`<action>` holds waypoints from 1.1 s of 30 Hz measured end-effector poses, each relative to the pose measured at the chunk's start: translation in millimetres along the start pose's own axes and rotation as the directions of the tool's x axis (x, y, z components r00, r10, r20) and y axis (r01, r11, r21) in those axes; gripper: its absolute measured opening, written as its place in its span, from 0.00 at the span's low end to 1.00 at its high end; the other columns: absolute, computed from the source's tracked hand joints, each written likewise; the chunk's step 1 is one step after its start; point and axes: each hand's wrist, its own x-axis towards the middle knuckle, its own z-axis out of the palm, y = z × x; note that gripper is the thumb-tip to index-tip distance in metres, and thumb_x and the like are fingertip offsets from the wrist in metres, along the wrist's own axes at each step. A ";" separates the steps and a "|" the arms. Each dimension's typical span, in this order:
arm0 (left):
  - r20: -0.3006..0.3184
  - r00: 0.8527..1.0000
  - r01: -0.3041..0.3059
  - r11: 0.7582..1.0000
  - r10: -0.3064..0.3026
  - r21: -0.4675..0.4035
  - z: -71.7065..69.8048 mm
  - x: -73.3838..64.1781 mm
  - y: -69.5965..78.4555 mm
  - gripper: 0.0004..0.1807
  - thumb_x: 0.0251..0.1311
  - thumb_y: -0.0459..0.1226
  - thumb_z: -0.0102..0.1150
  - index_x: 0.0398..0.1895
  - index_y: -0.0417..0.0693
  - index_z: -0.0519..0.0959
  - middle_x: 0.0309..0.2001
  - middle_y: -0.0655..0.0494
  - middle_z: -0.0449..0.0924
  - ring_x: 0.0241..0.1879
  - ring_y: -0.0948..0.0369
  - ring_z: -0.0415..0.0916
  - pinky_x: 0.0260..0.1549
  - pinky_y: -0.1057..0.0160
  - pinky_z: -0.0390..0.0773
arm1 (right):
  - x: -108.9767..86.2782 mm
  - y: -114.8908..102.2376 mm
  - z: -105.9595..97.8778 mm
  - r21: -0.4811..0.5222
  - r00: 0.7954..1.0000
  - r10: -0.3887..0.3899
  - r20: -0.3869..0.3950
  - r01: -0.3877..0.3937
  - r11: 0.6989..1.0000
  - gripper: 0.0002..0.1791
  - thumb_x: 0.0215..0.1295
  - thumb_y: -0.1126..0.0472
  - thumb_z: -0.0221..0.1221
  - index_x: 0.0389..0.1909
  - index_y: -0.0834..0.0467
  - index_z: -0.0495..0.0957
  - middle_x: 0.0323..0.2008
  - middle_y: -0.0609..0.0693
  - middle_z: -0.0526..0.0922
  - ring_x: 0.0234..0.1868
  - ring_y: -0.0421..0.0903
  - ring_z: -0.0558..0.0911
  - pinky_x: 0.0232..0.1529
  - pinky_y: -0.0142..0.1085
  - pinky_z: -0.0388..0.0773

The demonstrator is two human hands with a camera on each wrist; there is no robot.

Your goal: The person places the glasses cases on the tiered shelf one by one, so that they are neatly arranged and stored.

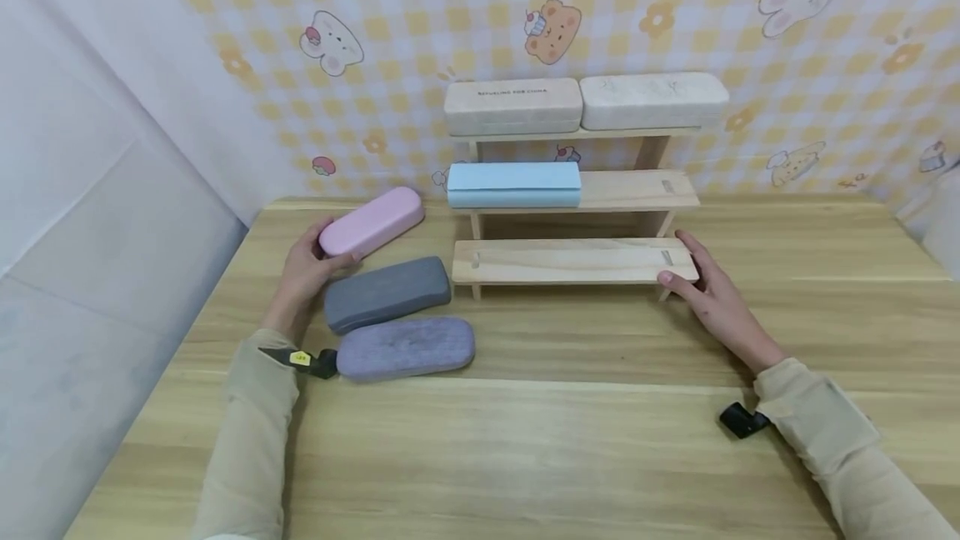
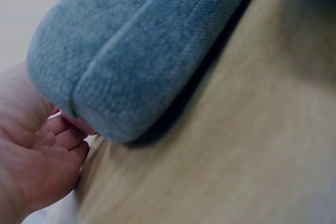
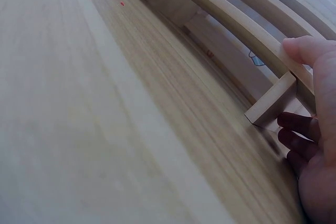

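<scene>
At the left, my left hand (image 1: 303,269) grips the near end of a pink glasses case (image 1: 372,222), thumb along its front side. In the left wrist view the hand (image 2: 42,156) is partly hidden behind the dark grey glasses case (image 2: 126,51). My right hand (image 1: 716,302) holds the right end of the lowest step of a three-step wooden rack (image 1: 570,262). The right wrist view shows the thumb (image 3: 304,51) on the step's edge and the other fingers curled by the leg. Nearer than the pink case lie the dark grey case (image 1: 387,294) and a purple-grey case (image 1: 406,348).
A beige case (image 1: 513,107) and a white case (image 1: 652,101) sit side by side on the rack's top step. On the left half of the middle step lies a light blue case (image 1: 514,186). A checked, cartoon-printed backdrop (image 1: 450,23) rises behind the wooden table (image 1: 540,457).
</scene>
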 end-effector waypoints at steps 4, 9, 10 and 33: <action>-0.006 1.000 -0.008 1.000 0.008 0.001 -0.9 -1.4 1.2 0.43 0.50 0.29 0.66 0.69 0.37 0.55 0.66 0.40 0.59 0.63 0.51 0.58 0.62 0.56 0.56 | 2.0 -0.9 -0.2 -0.004 1.000 0.000 0.000 0.000 1.000 0.40 0.69 0.52 0.52 0.74 0.53 0.42 0.68 0.62 0.53 0.62 0.57 0.62 0.45 0.15 0.59; 0.008 1.000 -0.010 1.000 0.009 0.004 -1.7 -2.8 -0.4 0.41 0.50 0.29 0.65 0.68 0.36 0.57 0.64 0.40 0.61 0.61 0.51 0.59 0.60 0.55 0.58 | 2.9 -1.9 0.7 0.006 1.000 0.024 0.007 -0.024 1.000 0.40 0.68 0.52 0.53 0.74 0.53 0.42 0.69 0.61 0.53 0.63 0.56 0.61 0.45 0.14 0.58; 0.015 1.000 -0.007 1.000 0.007 0.007 -1.8 -3.3 -0.6 0.41 0.51 0.29 0.65 0.68 0.35 0.56 0.64 0.39 0.61 0.61 0.50 0.59 0.60 0.55 0.58 | 2.8 -1.8 1.0 0.007 1.000 0.027 0.008 -0.027 1.000 0.40 0.68 0.52 0.53 0.74 0.53 0.42 0.69 0.60 0.53 0.63 0.55 0.61 0.45 0.14 0.58; 0.001 1.000 -0.028 0.999 0.028 -0.037 -1.0 -3.8 0.1 0.39 0.49 0.29 0.67 0.66 0.37 0.60 0.62 0.40 0.64 0.58 0.53 0.63 0.58 0.60 0.61 | 2.5 1.7 -1.7 0.028 1.000 0.001 0.006 -0.001 1.000 0.40 0.69 0.55 0.53 0.74 0.54 0.41 0.68 0.64 0.53 0.61 0.58 0.61 0.44 0.15 0.59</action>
